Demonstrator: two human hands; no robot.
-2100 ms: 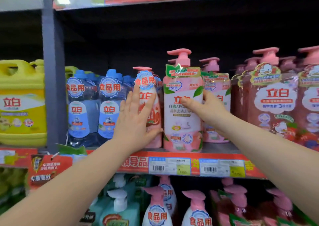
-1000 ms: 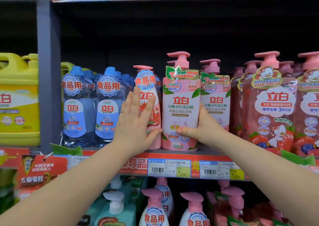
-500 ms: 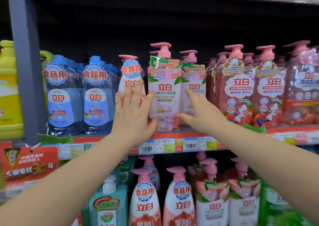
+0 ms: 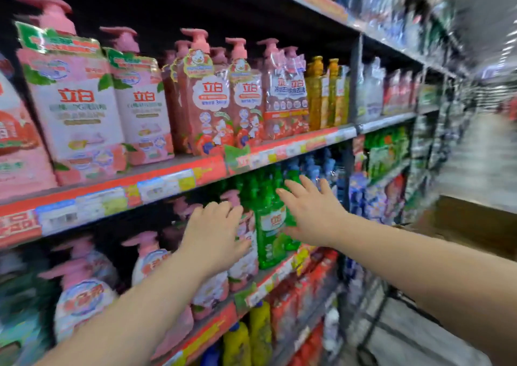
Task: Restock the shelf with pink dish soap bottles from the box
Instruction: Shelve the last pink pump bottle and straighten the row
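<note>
Both hands are spread and empty: the left hand [image 4: 215, 231] hovers before pink pump bottles on the lower shelf [image 4: 263, 279], the right hand [image 4: 313, 212] before green bottles [image 4: 270, 226]. The pink dish soap bottles [image 4: 75, 100] stand upright on the shelf above; a cardboard box [image 4: 475, 223] sits at right

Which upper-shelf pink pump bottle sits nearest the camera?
The big pale-pink bottle at far left of its row, green-banded neck; its twin stands just right, farther along.

Shop aisle: price-tagged shelves [image 4: 173, 182]
</note>
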